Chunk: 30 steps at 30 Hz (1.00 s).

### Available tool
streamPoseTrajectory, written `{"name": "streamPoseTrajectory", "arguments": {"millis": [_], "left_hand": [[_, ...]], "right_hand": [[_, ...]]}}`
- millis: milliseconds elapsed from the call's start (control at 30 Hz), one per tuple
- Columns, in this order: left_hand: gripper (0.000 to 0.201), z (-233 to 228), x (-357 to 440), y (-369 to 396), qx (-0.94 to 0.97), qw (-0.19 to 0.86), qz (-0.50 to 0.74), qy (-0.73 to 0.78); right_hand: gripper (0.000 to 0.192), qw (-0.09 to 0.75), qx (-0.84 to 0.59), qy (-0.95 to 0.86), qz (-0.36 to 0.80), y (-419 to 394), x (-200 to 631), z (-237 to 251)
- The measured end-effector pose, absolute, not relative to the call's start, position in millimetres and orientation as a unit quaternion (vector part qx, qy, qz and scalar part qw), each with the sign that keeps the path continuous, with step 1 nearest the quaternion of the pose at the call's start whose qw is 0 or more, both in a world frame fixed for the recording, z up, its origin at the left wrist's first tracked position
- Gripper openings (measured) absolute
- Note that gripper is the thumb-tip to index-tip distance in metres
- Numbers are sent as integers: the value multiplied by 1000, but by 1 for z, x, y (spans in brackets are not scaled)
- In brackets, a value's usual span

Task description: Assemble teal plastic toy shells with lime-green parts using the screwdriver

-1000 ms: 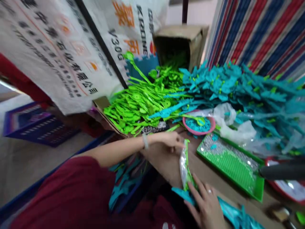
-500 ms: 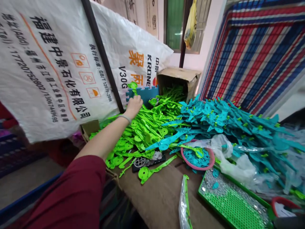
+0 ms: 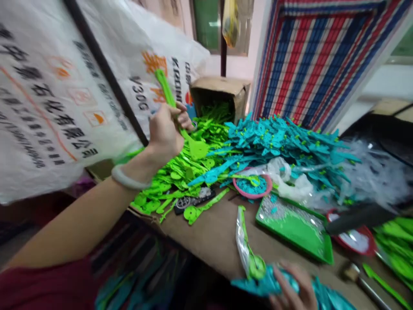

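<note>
My left hand (image 3: 167, 129) is closed around a long green plastic piece (image 3: 166, 88) with a round, flat end (image 3: 197, 148), lifted over the heap of similar green pieces (image 3: 180, 172). At the bottom of the view my right hand (image 3: 293, 288), smeared by motion, has its fingers bent over a teal plastic piece (image 3: 258, 284). Just left of that hand lies a green piece partly in a clear plastic sleeve (image 3: 243, 241). A big pile of teal pieces (image 3: 284, 144) with small green bits stands behind.
A pink bowl (image 3: 269, 189) holds teal bits. Beside it are a green tray (image 3: 297, 234) with small metal parts, a red bowl (image 3: 371, 245), and a hammer-like tool (image 3: 368, 286). A dark phone-like object (image 3: 193, 201) lies by the green heap. An open carton (image 3: 222, 84) stands behind.
The view has swung right and down. My left hand has drawn back from the heap's far side with a green piece in it. My right hand has come into view over a teal piece.
</note>
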<state>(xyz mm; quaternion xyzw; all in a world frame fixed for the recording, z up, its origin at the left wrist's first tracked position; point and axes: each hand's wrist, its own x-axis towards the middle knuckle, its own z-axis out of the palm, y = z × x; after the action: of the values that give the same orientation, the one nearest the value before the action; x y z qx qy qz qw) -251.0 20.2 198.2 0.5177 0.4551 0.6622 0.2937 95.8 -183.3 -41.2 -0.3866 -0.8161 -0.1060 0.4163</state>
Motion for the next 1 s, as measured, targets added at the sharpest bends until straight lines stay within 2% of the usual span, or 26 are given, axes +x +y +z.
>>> {"name": "streamPoseTrajectory", "arguments": {"millis": [67, 167, 233, 300, 467, 567, 667, 733, 900, 1000], "left_hand": [[7, 166, -201, -18, 500, 434, 612, 432], [3, 121, -141, -66, 365, 675, 505, 395], [6, 99, -114, -84, 278, 753, 450, 392], [9, 81, -95, -90, 252, 766, 433, 402], [10, 50, -71, -82, 254, 752, 447, 413], [4, 29, -82, -84, 275, 711, 483, 430], [28, 0, -112, -110, 423, 568, 495, 503], [32, -21, -129, -138, 578, 455, 413, 538], [61, -51, -134, -194, 764, 349, 245, 484], [54, -58, -128, -198, 807, 305, 212, 459]], "right_hand": [[69, 408, -372, -830, -80, -179, 89, -2], [51, 310, -283, -907, -35, -164, 78, 29], [36, 282, -275, -919, -29, -162, 77, 29], [26, 274, -290, -917, -15, -167, 80, 23], [32, 259, -290, -920, 47, -171, 98, 12], [33, 276, -317, -903, 90, -163, 106, 8], [32, 267, -356, -887, 122, -157, 108, -4], [30, 236, -354, -895, 135, -156, 106, -15], [27, 178, -351, -908, 147, -156, 97, -26], [29, 173, -355, -903, 168, -154, 96, -23]]}}
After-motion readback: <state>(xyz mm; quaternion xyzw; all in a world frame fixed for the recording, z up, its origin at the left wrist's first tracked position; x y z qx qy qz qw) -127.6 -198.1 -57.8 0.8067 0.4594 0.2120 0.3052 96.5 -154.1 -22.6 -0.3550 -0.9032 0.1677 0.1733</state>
